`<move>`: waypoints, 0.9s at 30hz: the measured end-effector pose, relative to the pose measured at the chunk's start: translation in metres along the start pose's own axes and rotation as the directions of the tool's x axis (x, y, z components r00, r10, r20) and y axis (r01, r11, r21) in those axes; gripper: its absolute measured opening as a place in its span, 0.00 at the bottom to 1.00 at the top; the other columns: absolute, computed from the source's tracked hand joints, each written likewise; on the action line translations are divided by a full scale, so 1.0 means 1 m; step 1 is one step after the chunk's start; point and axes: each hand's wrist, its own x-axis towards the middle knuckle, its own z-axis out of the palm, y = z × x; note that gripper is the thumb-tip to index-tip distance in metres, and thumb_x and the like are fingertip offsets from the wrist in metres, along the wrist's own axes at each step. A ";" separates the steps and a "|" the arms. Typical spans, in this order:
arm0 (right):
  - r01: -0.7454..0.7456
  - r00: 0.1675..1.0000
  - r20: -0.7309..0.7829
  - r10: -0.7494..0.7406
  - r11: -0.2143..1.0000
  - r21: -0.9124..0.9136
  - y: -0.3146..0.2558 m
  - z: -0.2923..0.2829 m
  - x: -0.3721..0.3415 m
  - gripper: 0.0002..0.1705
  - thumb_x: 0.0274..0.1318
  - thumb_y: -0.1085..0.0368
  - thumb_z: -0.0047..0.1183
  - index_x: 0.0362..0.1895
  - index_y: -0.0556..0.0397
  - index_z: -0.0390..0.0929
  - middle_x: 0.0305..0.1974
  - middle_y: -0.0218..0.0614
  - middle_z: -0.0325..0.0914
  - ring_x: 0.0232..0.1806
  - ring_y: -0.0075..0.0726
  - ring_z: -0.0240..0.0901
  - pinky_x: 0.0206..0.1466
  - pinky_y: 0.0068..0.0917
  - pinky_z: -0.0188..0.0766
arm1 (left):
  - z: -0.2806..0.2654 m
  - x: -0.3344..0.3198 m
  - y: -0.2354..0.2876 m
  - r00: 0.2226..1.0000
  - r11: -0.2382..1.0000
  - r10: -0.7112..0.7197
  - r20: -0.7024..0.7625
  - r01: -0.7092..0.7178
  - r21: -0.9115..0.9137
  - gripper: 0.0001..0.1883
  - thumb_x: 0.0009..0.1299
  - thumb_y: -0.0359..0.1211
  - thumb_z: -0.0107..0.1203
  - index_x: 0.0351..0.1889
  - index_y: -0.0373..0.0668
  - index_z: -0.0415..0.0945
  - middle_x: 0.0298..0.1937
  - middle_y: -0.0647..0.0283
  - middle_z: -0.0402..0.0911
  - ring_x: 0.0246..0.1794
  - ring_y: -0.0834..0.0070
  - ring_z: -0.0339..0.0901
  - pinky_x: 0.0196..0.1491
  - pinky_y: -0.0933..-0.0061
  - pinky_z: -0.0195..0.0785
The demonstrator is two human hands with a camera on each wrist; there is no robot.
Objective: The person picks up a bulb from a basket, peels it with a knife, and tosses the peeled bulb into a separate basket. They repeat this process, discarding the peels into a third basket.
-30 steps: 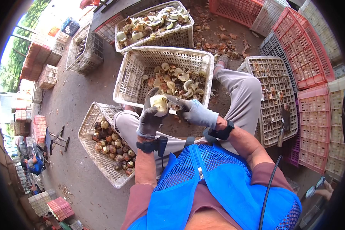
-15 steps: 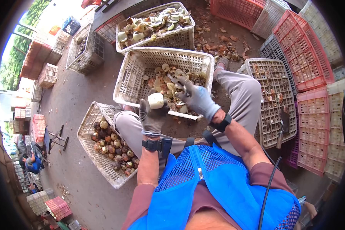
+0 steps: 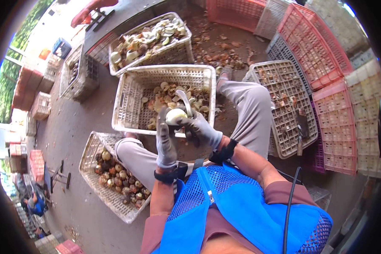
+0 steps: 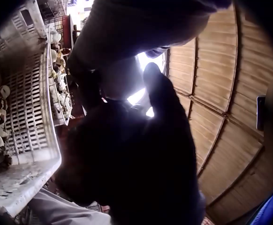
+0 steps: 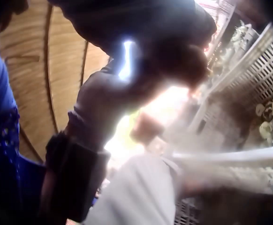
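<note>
In the head view, my gloved left hand holds a pale, round, peeled onion at its upper end. My gloved right hand grips a knife, its curved blade pointing up past the onion, and the fingers lie right at the onion's right side. Both hands are above the near rim of a white crate with onion peelings inside. In the left wrist view, the left hand is a dark shape against bright light. Glare blurs the right hand in the right wrist view.
A tilted crate of unpeeled onions lies at the left knee. Behind the middle crate stands another full of peelings. An upturned crate at right bears a cleaver-like tool. Red crates are stacked beyond.
The knife was at the onion, then the right hand drew it away to the right; now the right hand is back against the onion. The head view has shifted a little.
</note>
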 end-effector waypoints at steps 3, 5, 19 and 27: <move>-0.050 0.993 0.117 0.011 0.940 0.337 0.008 -0.043 0.002 0.27 0.57 0.58 0.59 0.58 0.55 0.70 0.44 0.33 0.79 0.44 0.27 0.76 0.49 0.26 0.74 | -0.011 -0.008 0.003 0.997 0.991 0.039 0.063 -0.047 0.122 0.30 0.79 0.46 0.37 0.72 0.38 0.54 0.73 0.55 0.58 0.72 0.63 0.56 0.73 0.60 0.46; 0.174 0.984 -0.006 -0.177 0.964 0.203 -0.032 -0.054 -0.029 0.25 0.58 0.55 0.59 0.55 0.53 0.71 0.41 0.31 0.78 0.37 0.24 0.75 0.41 0.23 0.72 | -0.022 -0.002 0.003 0.967 0.932 0.127 0.219 -0.192 0.306 0.28 0.79 0.44 0.34 0.71 0.36 0.57 0.73 0.54 0.58 0.73 0.62 0.55 0.72 0.59 0.50; -0.696 -0.156 -0.058 -0.986 0.152 -0.702 -0.470 -0.290 -0.245 0.37 0.57 0.48 0.54 0.65 0.53 0.62 0.38 0.54 0.80 0.40 0.61 0.78 0.43 0.46 0.76 | -0.190 0.007 0.049 0.994 0.988 0.074 0.084 -0.084 0.127 0.26 0.76 0.37 0.40 0.70 0.38 0.56 0.66 0.53 0.67 0.63 0.63 0.68 0.64 0.65 0.65; -0.034 0.553 -0.185 -0.813 0.199 -0.979 -0.270 -0.259 -0.106 0.23 0.62 0.62 0.51 0.61 0.54 0.69 0.28 0.33 0.75 0.20 0.27 0.63 0.21 0.25 0.57 | -0.339 -0.121 0.078 0.844 0.969 0.171 -0.509 -0.050 0.243 0.24 0.76 0.34 0.40 0.69 0.37 0.58 0.66 0.48 0.67 0.63 0.54 0.68 0.65 0.58 0.63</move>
